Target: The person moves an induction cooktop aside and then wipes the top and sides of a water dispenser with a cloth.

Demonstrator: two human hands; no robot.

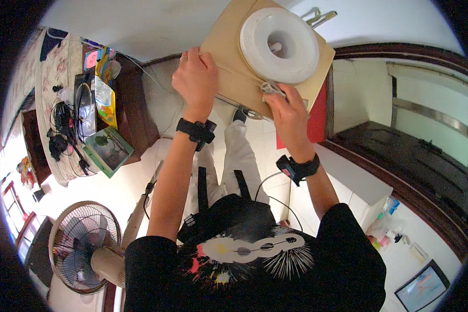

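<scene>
In front of me stands a beige water dispenser [226, 58], seen from above. Set into its top is a white round bottle seat [253, 43] with a deep central well and a small white spigot inside. My left hand [195, 84] is curled at the dispenser's left edge; its fingertips are hidden, so its grip is unclear. My right hand [290, 113] pinches a crumpled whitish piece of cloth or plastic [272, 88] against the top, just below the seat's rim. Both wrists wear black strapped devices.
A red panel [318, 121] shows beside the dispenser. At left, a cloth-covered table [54, 128] holds cables, packets and a green picture box [109, 151]. A pedestal fan [85, 245] stands at lower left. Dark-framed shelving [409, 156] lines the right. A thin cable [150, 74] hangs by the wall.
</scene>
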